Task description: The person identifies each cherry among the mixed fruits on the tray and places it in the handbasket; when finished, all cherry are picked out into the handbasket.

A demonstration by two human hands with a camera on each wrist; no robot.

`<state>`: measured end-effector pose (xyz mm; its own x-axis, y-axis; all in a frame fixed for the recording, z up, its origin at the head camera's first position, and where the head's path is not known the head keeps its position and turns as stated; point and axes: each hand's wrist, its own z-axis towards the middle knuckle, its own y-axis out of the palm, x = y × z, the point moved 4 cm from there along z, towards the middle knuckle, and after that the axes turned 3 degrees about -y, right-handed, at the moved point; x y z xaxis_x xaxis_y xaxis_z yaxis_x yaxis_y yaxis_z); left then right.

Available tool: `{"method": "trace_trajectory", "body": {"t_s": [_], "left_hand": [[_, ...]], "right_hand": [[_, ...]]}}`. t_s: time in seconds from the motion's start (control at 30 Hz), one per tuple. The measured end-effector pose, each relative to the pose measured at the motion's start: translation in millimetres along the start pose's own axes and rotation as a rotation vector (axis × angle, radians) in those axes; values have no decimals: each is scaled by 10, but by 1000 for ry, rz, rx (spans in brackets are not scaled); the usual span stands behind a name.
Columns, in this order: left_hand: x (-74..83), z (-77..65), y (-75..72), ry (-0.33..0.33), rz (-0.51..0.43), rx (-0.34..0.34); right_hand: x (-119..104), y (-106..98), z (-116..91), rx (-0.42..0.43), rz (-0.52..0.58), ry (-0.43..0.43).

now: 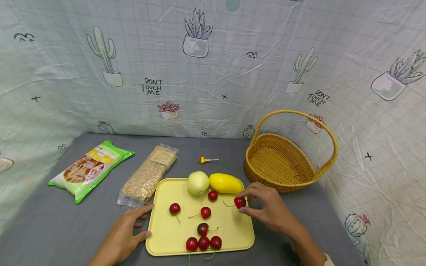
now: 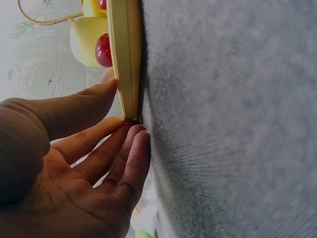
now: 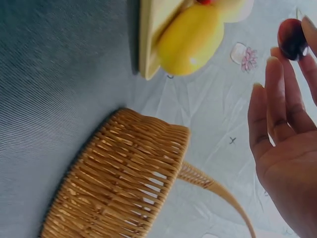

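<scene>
My right hand pinches a dark red cherry by its sides above the right part of a yellow tray; its thin stem points left. In the right wrist view the same cherry sits at the fingertips. My left hand rests against the tray's left edge, thumb and fingertips touching the rim, fingers fairly straight. On the tray lie several other cherries, a pale yellow-green round fruit and a yellow mango-like fruit. Three cherries line up along the front rim, two with stems hanging over it.
A wicker basket with a tall arched handle stands behind my right hand. Left of the tray lie a clear bag of oat-like flakes and a green-and-white food packet. A lollipop is behind the tray. Patterned cloth hangs behind.
</scene>
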<state>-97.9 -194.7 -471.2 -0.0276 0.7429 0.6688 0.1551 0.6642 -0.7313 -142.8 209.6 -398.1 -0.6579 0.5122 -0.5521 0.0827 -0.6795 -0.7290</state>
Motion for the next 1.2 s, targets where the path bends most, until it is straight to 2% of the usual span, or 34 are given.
{"method": "trace_trajectory", "body": {"t_s": [0.2,0.53,0.87,1.2], "left_hand": [[-4,12,8,-16,12,-14],[-3,-9,5,-2,18,1],[1,-3,6,-10,8,-16],[2,6,15,-33,10,-20]], "right_hand": [[16,-110,117,82,-15,-10],[154,-258,296,178,-23,72],[423,-373,386,306,-33,48],[741,-469,477,433,-15,170]]}}
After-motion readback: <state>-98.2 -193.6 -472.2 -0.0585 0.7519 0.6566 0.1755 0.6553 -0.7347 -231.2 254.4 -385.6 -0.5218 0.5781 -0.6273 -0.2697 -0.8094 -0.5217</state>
